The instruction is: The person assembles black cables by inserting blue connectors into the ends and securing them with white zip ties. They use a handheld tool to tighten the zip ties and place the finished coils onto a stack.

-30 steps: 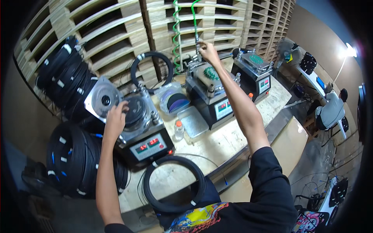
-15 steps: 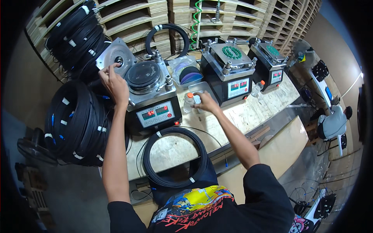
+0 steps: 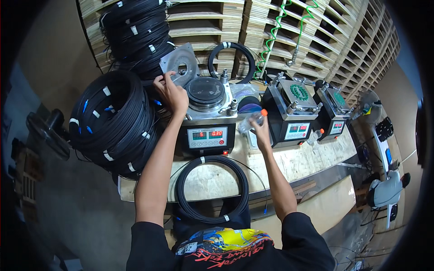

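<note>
My left hand (image 3: 174,95) is at the near lower edge of a square metal plate (image 3: 188,55) with a round opening, its fingers bent against that edge. The plate stands tilted behind the nearest polishing machine (image 3: 187,125), which has a dark round disc (image 3: 206,91) on top and a lit red-digit display on its front. In my right hand (image 3: 262,132) is a small clear bottle (image 3: 247,123) with an orange cap, tipped and raised over the bench to the right of that machine. My fingers wrap round its side and partly hide it.
A coil of black cable (image 3: 180,189) lies at the bench's front edge. Tall stacks of cable coils (image 3: 113,122) stand left. Two more machines (image 3: 289,110) with green-ringed tops and another orange-capped bottle (image 3: 315,137) are right. A person (image 3: 388,192) sits far right.
My right hand has taken hold of the bottle, lifting and tilting it. My left hand has moved from the plate's centre to its near edge. The nearest machine's display reads differently. The view has shifted.
</note>
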{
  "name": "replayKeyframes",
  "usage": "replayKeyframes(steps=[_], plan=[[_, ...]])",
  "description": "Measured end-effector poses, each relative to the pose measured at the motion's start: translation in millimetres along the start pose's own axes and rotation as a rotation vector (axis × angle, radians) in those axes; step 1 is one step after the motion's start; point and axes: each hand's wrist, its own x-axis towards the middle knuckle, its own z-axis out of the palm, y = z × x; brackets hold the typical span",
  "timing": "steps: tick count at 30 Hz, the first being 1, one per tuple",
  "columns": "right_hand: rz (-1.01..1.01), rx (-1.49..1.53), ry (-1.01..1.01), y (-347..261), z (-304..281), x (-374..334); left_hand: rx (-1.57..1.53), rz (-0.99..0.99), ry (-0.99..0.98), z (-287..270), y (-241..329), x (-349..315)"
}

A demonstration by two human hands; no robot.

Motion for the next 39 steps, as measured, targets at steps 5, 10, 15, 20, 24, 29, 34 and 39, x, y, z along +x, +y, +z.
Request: replayKeyframes(steps=[5, 10, 15, 20, 24, 29, 34, 39], plan=[[0.002, 0.237, -0.063, -77.5, 19.9, 41.1, -0.109, -0.089, -0.083, 6.7, -8.8, 0.4], [-0.461, -0.634, -0.272, -127.5, 31.0, 93.9, -0.111, -0.166, -0.216, 6.1, 6.3, -1.0], [-0.837, -1.443, -0.252, -177.6, 80.2, 82.4, -0.111, -0.116, -0.155, 3.9, -2.7, -0.2], [-1.082, -1.644, -0.257, -180.6, 105.4, 87.6, -0.112, -0.152, -0.190, 3.7, -0.1, 0.5], [-1.161, -1.708, -0.332, -184.3, 117.2, 83.1, -0.126, -0.162, -0.197, 3.9, 0.8, 0.5], [-1.237, -1.684, -0.409, -190.6, 136.1, 63.5, -0.124, -0.184, -0.201, 3.5, -0.9, 1.4], [-1.354, -1.673, -0.502, -192.4, 169.0, 56.2, -0.162, -0.157, -0.148, 3.4, -3.1, 1.0], [-1.461, -1.640, -0.450, -185.0, 198.2, 70.0, -0.207, -0.187, -0.189, 3.7, -1.3, 0.8]])
